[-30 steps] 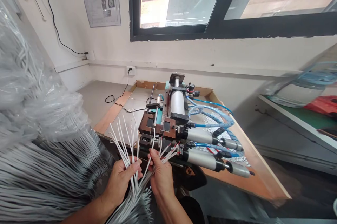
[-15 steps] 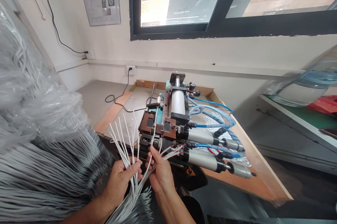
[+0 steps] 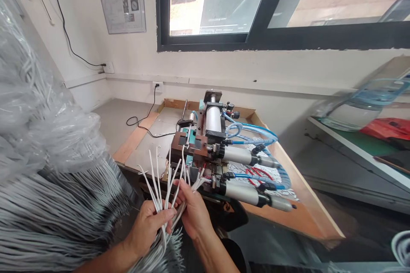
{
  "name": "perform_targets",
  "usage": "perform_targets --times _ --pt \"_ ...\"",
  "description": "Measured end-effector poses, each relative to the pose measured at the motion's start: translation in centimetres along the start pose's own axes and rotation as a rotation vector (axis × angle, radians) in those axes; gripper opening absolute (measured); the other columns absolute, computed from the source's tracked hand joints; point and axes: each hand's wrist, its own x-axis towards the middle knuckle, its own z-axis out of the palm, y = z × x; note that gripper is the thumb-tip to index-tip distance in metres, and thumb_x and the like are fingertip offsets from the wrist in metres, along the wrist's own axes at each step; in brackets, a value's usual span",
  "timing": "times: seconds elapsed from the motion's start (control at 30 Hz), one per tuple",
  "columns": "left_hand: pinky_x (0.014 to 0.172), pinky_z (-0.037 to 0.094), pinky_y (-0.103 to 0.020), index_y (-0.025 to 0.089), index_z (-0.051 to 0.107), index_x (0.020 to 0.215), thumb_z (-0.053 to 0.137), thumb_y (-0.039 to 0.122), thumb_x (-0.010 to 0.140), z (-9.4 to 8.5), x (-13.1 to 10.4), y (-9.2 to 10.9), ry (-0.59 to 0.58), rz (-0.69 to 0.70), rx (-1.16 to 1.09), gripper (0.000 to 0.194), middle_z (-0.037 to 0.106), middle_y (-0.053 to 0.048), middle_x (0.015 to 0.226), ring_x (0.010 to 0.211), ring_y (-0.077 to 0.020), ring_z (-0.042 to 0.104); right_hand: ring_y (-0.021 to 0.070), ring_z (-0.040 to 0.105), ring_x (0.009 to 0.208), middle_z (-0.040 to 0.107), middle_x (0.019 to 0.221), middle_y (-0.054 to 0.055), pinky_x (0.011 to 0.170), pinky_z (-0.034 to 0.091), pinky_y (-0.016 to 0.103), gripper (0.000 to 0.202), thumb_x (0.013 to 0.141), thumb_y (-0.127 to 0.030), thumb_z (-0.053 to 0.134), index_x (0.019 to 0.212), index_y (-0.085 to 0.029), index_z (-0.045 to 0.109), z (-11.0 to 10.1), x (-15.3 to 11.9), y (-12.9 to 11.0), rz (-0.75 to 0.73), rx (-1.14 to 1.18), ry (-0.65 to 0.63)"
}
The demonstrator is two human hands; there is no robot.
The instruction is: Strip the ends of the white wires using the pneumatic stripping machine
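Note:
My left hand (image 3: 153, 221) is closed round a bundle of white cables (image 3: 157, 194), whose free ends fan upward. Beside it, my right hand (image 3: 192, 211) pinches one or more cables from the same bundle between thumb and fingers. Several cables on its right side end in stripped tips with a little red showing. Just beyond both hands stands a pneumatic wire-stripping machine (image 3: 214, 119) with brown jaw blocks (image 3: 188, 147) and silver cylinders. One cable end reaches up in front of the jaws; whether it touches them I cannot tell.
A large pile of grey cables (image 3: 57, 217), partly wrapped in clear plastic (image 3: 54, 123), fills the left side. The machine sits in a wood-edged tray (image 3: 307, 204) with white scraps and blue hoses (image 3: 272, 136). At right, a shelf (image 3: 358, 145) holds a large water bottle (image 3: 349, 113).
The machine's lower cylinder assembly has shifted apart from the upper one, widening the gap between them. The cable that was in the jaws has come back toward me. My view has turned slightly.

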Motion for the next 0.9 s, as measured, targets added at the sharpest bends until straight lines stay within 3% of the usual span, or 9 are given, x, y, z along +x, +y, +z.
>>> perform_targets --times 0.1,0.23,0.37,0.9 --pt "0.050 0.036 -0.024 0.012 0.063 0.063 0.058 0.030 0.072 -0.1 -0.1 -0.2 -0.016 -0.032 0.003 0.021 0.054 0.001 0.044 0.045 -0.0119 0.046 0.0056 0.032 0.043 0.038 0.044 -0.007 0.042 0.026 0.019 0.031 0.055 -0.040 0.074 0.067 -0.012 0.067 -0.2 -0.6 0.0 -0.122 -0.082 0.089" --pt "0.053 0.039 -0.024 0.012 0.064 0.068 0.058 0.033 0.073 -0.2 0.0 -0.3 0.051 -0.046 -0.038 0.023 0.058 -0.001 0.054 0.051 -0.0126 0.051 0.0060 0.038 0.044 0.053 0.053 -0.001 0.042 0.028 0.019 0.028 0.055 -0.038 0.074 0.065 -0.013 0.067 -0.7 -1.3 0.2 -0.130 -0.117 0.127" --pt "0.056 0.043 -0.026 0.012 0.066 0.077 0.058 0.036 0.073 -0.3 0.3 -0.4 0.120 -0.078 -0.122 0.026 0.059 -0.001 0.058 0.054 -0.0143 0.056 0.0053 0.037 0.041 0.052 0.049 -0.002 0.040 0.027 0.018 0.027 0.054 -0.037 0.074 0.061 -0.012 0.067 -1.1 -1.6 0.4 -0.102 -0.126 0.162" --pt "0.053 0.045 -0.026 0.013 0.067 0.075 0.060 0.037 0.071 -0.2 0.4 -0.1 0.128 -0.119 -0.167 0.026 0.058 0.000 0.056 0.050 -0.0119 0.055 0.0050 0.035 0.037 0.048 0.041 -0.004 0.039 0.023 0.019 0.028 0.052 -0.036 0.076 0.057 -0.011 0.064 -1.1 -1.0 0.5 -0.020 -0.104 0.165"
